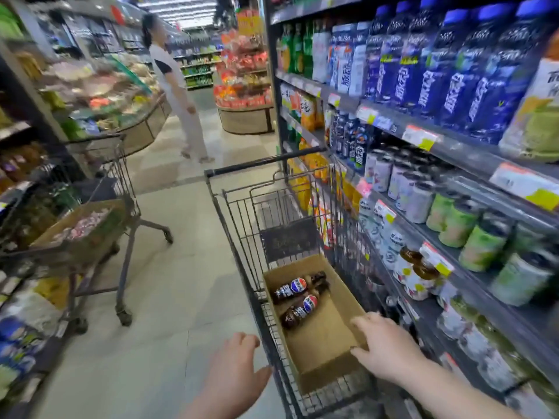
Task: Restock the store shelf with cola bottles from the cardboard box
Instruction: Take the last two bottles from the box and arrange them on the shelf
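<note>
An open cardboard box lies in the basket of a wire shopping cart in front of me. Two cola bottles with red, white and blue labels lie on their sides at the box's far end. My right hand hovers over the box's right wall, fingers spread, holding nothing. Just left of the cart's near rim, my left hand is open and empty too. The store shelf full of drinks runs along the right.
A second cart with a box of goods stands to the left in the aisle. A person in white walks farther down by the round display bins. More shelves line the left edge.
</note>
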`<state>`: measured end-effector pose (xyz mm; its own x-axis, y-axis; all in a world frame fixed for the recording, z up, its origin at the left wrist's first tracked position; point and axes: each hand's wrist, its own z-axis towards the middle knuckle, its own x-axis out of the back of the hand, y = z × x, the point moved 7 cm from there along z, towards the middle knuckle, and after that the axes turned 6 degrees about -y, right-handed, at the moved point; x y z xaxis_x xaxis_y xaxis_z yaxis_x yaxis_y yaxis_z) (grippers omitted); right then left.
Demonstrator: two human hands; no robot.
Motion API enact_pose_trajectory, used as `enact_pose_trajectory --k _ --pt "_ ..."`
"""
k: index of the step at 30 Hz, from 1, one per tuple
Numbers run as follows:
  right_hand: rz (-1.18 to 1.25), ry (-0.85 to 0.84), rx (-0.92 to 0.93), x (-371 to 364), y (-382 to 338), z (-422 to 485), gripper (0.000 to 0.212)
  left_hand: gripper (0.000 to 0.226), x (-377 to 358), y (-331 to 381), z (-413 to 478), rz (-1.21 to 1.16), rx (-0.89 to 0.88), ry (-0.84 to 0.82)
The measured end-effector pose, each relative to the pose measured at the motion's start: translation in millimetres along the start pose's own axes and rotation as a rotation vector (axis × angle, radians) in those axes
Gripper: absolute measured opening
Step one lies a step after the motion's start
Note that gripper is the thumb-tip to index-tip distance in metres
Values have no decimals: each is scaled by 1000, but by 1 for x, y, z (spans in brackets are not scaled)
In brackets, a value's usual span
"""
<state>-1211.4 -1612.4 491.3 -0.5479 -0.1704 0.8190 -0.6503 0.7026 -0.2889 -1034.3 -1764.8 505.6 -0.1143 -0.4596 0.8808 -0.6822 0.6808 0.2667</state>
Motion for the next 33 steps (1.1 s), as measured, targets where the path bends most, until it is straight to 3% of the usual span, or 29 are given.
enact_pose_trajectory --k 8,21,25,30,33 --pt "-119 -72 -60 2 23 90 50 58 -15 27 133 193 -88 -141" --pt "-10 -265 -416 -54 49 264 49 65 -74 28 417 586 -305 -383" --pt "122 -338 -479 -95 52 337 46 76 -96 10 481 601 -280 -472" --pt "213 -357 -509 -146 49 401 50 75 -139 -13 532 611 -248 -559" --pt "328 -388 -586 -173 54 426 59 89 -168 -23 550 518 -213 -593"
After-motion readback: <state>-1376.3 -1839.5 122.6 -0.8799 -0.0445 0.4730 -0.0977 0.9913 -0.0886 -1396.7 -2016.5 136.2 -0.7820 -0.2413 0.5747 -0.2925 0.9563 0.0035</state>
